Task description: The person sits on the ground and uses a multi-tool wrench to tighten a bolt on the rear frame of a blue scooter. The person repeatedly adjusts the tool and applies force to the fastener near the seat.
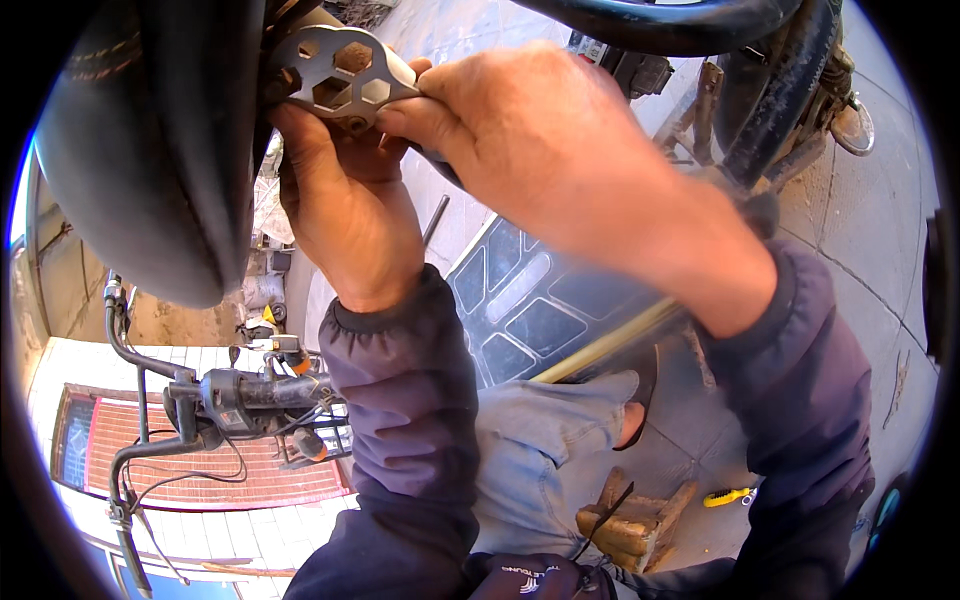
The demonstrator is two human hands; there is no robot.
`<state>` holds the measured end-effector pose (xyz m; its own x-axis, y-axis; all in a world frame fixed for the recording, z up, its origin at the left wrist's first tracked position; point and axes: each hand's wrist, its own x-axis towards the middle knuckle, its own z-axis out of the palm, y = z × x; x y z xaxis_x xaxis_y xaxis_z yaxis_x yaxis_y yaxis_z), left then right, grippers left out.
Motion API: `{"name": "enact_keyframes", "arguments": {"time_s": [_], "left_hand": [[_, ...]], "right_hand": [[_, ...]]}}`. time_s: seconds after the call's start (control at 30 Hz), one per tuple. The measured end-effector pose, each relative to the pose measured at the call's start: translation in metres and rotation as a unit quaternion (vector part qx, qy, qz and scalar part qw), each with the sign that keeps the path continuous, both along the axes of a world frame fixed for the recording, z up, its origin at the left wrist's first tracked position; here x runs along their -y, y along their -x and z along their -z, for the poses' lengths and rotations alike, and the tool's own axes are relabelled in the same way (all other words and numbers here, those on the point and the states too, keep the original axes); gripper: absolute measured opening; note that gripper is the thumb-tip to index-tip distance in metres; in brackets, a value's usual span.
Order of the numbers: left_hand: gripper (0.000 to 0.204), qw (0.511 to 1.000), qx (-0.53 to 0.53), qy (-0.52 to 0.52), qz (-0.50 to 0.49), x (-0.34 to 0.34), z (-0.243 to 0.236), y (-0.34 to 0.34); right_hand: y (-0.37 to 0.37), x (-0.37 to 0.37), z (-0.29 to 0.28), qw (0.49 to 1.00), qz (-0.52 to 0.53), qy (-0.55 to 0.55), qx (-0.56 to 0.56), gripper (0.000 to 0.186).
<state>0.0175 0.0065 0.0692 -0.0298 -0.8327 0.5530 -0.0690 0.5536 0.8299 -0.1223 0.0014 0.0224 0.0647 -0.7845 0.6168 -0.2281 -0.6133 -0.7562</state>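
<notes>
At the top, a flat silver-grey metal spanner with several hexagonal holes (372, 62) lies against dark bolt heads under a black padded seat (150, 170). My right hand (545, 135) pinches the narrow end of this spanner between thumb and fingers. From below, my left hand (350, 220) closes around its lower edge, thumb near the left bolt (284, 84) and fingers curled behind. Those left fingers are partly hidden. One rusty nut (355, 125) shows at the spanner's bottom edge. What lies behind the plate is hard to make out.
Below my arms is a dark footboard (545, 325) with a yellowish edge. Black tubes (785, 95) fill the upper right. Handlebars with cables (215, 400) stand at left. A small wooden stool (630, 520) and a yellow-handled tool (728, 497) are on the tiled floor.
</notes>
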Motion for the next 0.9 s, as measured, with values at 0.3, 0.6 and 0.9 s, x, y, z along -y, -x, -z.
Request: {"name": "enact_keyframes", "arguments": {"time_s": [0.3,0.6,0.9], "left_hand": [[0.054,0.995,0.065,0.048,-0.057,-0.004,0.006,0.009],[0.063,0.994,0.086,0.044,-0.042,-0.006,0.007,0.008],[0.050,0.999,0.040,0.020,-0.023,-0.003,0.005,0.003]], "right_hand": [[0.010,0.002,0.007,0.959,-0.216,-0.098,0.159,0.039],[0.009,0.009,0.012,0.960,-0.192,-0.051,0.197,0.031],[-0.008,-0.011,0.006,0.997,-0.003,-0.020,0.071,0.032]]}}
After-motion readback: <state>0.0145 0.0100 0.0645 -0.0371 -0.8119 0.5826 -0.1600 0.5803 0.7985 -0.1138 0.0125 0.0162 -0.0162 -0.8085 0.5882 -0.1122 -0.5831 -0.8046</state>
